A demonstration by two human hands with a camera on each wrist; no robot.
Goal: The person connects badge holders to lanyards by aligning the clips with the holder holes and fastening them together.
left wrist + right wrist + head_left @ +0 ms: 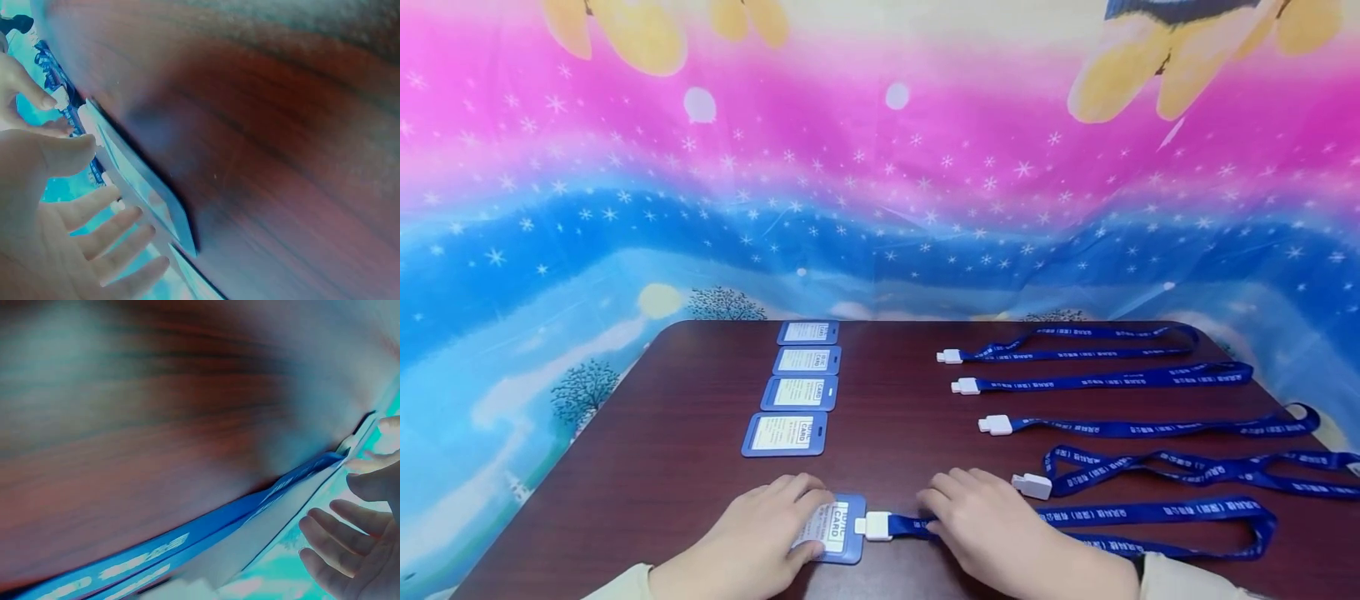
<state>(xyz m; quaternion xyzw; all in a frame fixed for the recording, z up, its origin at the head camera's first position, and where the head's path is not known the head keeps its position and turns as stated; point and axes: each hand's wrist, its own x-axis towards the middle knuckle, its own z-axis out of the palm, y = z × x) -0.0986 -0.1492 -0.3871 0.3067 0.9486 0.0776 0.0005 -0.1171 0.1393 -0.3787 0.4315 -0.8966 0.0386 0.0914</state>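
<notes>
A blue-framed ID card holder (848, 533) lies flat on the table, with a lanyard's white clip (877, 526) at its slot end. My left hand (775, 525) hovers over the holder's left part, hiding some of it; the left wrist view shows its fingers loosely extended beside the holder (144, 181). Over the blue strap (910, 526) just right of the clip is my right hand (992, 525). Its fingers look relaxed in the right wrist view, apart from the strap (144, 556). Whether the clip is fastened through the slot cannot be made out.
Several more card holders (786, 434) form a column at the left of the dark wooden table (700, 500). Several blue lanyards with white clips (995, 425) lie in rows on the right, some reaching the table's right edge. A colourful cloth (880, 208) hangs behind.
</notes>
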